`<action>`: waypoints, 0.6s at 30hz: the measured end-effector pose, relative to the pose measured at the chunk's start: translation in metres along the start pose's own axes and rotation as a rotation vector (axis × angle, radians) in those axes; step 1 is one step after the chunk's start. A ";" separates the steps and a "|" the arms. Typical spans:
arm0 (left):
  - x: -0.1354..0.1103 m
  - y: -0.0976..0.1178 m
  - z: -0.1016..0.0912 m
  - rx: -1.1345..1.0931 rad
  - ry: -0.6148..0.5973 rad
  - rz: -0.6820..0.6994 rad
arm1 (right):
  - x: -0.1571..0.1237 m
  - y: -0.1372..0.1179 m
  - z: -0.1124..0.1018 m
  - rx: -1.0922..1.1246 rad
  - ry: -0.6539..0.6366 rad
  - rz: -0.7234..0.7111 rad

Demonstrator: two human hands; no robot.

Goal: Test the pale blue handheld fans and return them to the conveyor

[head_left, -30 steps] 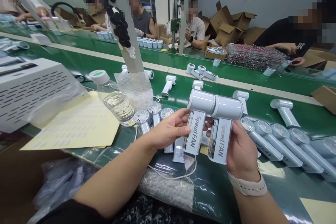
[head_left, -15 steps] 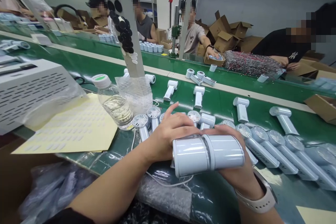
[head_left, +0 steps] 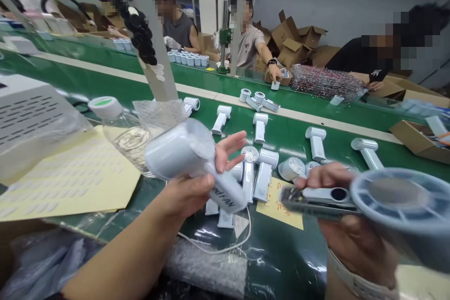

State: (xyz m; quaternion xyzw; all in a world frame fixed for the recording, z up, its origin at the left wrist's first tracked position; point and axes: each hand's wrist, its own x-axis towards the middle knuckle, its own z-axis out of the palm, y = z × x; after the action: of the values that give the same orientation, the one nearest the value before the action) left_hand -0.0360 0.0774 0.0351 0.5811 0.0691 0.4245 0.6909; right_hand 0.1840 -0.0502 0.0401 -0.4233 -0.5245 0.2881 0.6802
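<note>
My left hand (head_left: 186, 194) grips a pale blue handheld fan (head_left: 179, 147) by its handle, with the thumb across it and several fingers stretched out. Its drum-shaped head points left, and the dark lettering on the handle partly reads "FAN". At the right, my right hand (head_left: 358, 239) holds a second handheld fan (head_left: 372, 213), blurred by motion. That fan's spoked ring faces up, and its handle's side shows a dark oval and what look like exposed inner parts. Between the hands, several more fans (head_left: 262, 183) lie on the green work surface near a yellow note (head_left: 281, 204).
On the left are a clear bottle (head_left: 123, 131), a yellow sheet of white stickers (head_left: 70, 173) and a white vented box (head_left: 31, 112). A white cable (head_left: 218, 249) curls in front. Fans lie along the green conveyor (head_left: 288, 126). Several co-workers (head_left: 246, 42) sit opposite.
The two fans, held side by side before, are now apart: one in my left hand moved left, the other in my right hand moved right. The view has shifted right; a co-worker's hand now lifts a small part.
</note>
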 end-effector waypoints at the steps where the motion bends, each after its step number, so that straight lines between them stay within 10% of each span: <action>1: -0.002 -0.001 0.003 -0.045 -0.021 -0.036 | -0.001 0.006 0.004 0.035 0.030 0.075; 5: -0.013 -0.017 0.020 -0.059 0.024 -0.010 | -0.011 0.036 0.038 0.115 0.135 0.390; 9: -0.019 -0.034 0.036 0.123 0.179 -0.034 | -0.023 0.045 0.072 0.219 -0.124 0.446; 18: -0.006 -0.030 0.020 0.126 -0.010 -0.323 | -0.013 0.042 0.049 0.686 -0.282 0.718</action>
State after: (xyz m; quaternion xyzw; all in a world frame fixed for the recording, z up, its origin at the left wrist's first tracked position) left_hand -0.0126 0.0595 0.0133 0.6067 0.1844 0.2997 0.7129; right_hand 0.1353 -0.0273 0.0019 -0.2861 -0.3080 0.7131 0.5610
